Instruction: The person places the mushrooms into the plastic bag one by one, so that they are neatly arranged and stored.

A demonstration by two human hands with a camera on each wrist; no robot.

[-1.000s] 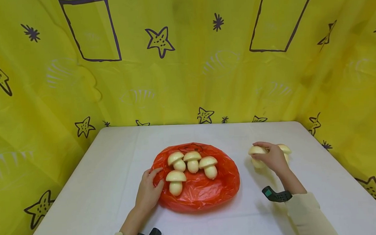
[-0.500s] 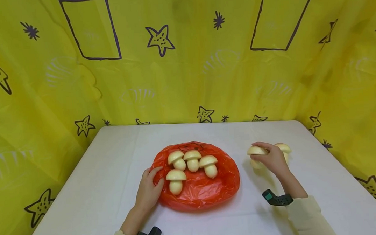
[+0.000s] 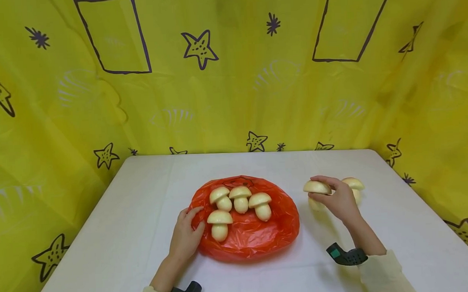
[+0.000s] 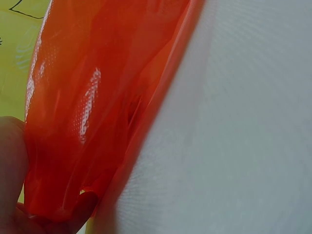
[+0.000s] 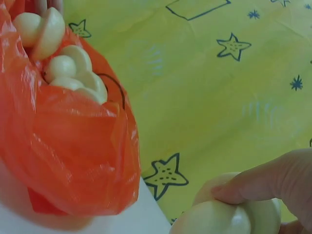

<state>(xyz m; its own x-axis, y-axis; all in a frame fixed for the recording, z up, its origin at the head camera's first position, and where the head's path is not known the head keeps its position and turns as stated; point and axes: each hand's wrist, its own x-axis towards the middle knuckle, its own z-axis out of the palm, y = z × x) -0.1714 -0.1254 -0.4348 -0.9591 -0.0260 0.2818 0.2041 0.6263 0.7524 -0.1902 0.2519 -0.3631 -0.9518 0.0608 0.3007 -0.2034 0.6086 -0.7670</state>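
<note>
My right hand (image 3: 343, 200) pinches a pale cream toy mushroom (image 3: 316, 187) by its cap, to the right of a red plastic bag (image 3: 257, 241). In the right wrist view the thumb lies across the held mushroom (image 5: 212, 222). My left hand (image 3: 186, 235) grips the left edge of the bag, the plastic (image 4: 87, 122) running between thumb and fingers in the left wrist view. Several similar mushrooms (image 3: 240, 200) lie on the red plastic, one (image 3: 219, 225) closest to the left fingers. Partly hidden behind the right hand is another mushroom (image 3: 354, 185).
Both hands work over a white table (image 3: 142, 202). A yellow curtain (image 3: 232, 98) with drawn stars and frames stands behind the table and along both sides. Each wrist carries a dark strap (image 3: 346, 255).
My right hand has shifted slightly left with the mushroom in its grasp, leaving more of the mushroom behind it in sight. The left hand and bag stay in place.
</note>
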